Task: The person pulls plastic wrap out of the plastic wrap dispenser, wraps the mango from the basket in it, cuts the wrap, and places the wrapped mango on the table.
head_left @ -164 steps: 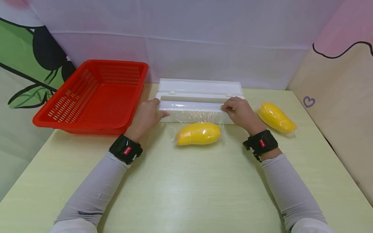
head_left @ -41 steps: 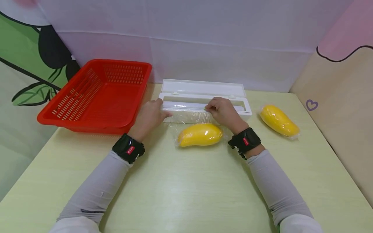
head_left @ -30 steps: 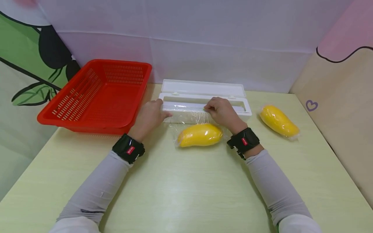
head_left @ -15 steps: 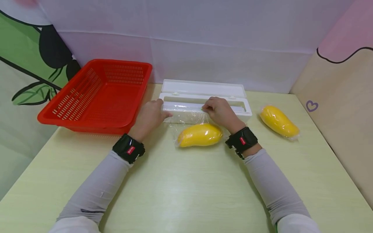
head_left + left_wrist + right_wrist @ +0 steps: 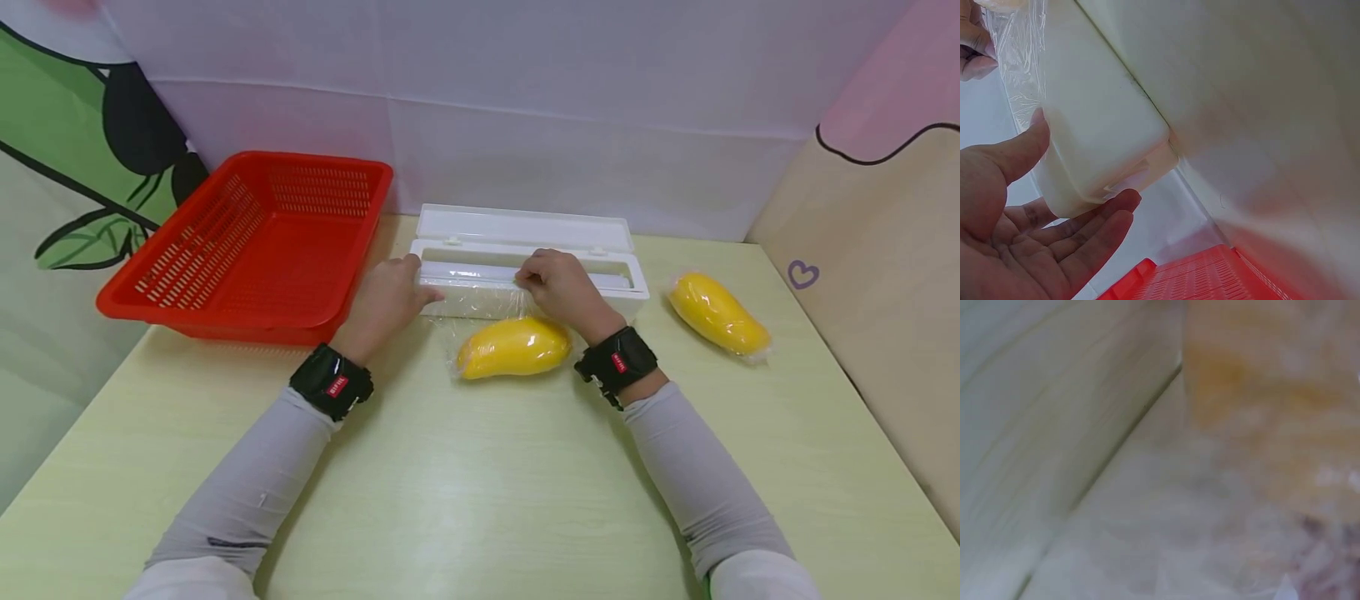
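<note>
A white cling film dispenser [image 5: 525, 223] stands on the table with its lid up and a roll inside. My left hand [image 5: 382, 302] grips its left end; in the left wrist view the thumb [image 5: 1025, 147] is on the front and the other fingers lie at the end. My right hand [image 5: 562, 287] pinches the small slide cutter on the dispenser's front rail, nearly hidden under the fingertips. Clear film [image 5: 480, 302] hangs down the front to a yellow mango [image 5: 513, 348] lying before the dispenser. The right wrist view is blurred, showing yellow fruit [image 5: 1241, 387] under film.
Left of the dispenser stands a red plastic basket [image 5: 288, 312] with nothing in it. A second film-wrapped mango [image 5: 718, 312] lies to the right. A cloth backdrop [image 5: 525, 150] rises behind the table [image 5: 480, 483].
My right hand has slid leftward along the dispenser's rail, from near its right end to about the middle. My left hand keeps its grip, and the mangoes stay put.
</note>
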### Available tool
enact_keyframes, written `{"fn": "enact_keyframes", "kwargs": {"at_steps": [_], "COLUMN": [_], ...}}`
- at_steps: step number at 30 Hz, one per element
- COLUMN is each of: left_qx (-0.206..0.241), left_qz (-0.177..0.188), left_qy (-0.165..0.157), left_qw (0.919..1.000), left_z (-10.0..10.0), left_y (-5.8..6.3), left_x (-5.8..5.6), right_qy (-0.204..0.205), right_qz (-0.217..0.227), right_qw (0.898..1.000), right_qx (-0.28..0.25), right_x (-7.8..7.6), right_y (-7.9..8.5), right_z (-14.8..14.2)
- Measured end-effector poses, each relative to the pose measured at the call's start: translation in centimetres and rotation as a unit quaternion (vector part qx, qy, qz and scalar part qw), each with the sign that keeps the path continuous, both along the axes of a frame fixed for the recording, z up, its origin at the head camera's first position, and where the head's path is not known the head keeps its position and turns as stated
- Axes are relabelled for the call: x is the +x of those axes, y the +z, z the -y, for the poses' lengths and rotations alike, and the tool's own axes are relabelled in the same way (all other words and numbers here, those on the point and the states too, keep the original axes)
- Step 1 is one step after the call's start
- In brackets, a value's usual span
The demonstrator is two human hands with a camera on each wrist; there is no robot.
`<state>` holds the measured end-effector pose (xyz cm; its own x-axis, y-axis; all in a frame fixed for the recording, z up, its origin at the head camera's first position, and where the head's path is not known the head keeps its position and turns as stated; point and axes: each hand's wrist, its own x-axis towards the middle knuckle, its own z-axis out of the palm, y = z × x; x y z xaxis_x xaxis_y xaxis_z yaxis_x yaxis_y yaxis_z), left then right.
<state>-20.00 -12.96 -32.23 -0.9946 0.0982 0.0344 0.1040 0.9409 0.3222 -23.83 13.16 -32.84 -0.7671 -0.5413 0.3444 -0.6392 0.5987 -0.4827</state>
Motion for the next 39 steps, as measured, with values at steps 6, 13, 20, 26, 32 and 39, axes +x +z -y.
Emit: {"fn": "enact_keyframes", "kwargs": {"at_steps": [6,13,20,26,32,39], "left_qx": [-0.003,0.0,0.002,0.0,0.001,0.001], "left_qz": [-0.005,-0.003,-0.016,-0.022,-0.023,-0.021], "left_qy": [-0.004,-0.001,-0.007,-0.01,-0.009,-0.009], "left_qw": [1.0,1.0,0.9998,0.9997,0.9997,0.9997], "left_z": [0.0,0.0,0.0,0.0,0.0,0.1], "left_y": [0.1,0.1,0.2,0.1,0.0,0.0], "left_x": [0.0,0.0,0.0,0.0,0.0,0.0], "right_qy": [0.0,-0.004,-0.009,-0.011,-0.007,-0.004], "right_qz": [-0.004,-0.018,-0.018,-0.02,-0.019,-0.018], "right_qw": [1.0,1.0,1.0,1.0,1.0,1.0], "right_qx": [0.001,0.01,0.009,0.015,0.016,0.01], "right_x": [0.2,0.2,0.3,0.2,0.1,0.1], "right_y": [0.2,0.3,0.4,0.3,0.3,0.1], "right_z": [0.3,0.5,0.7,0.9,1.0,1.2]}}
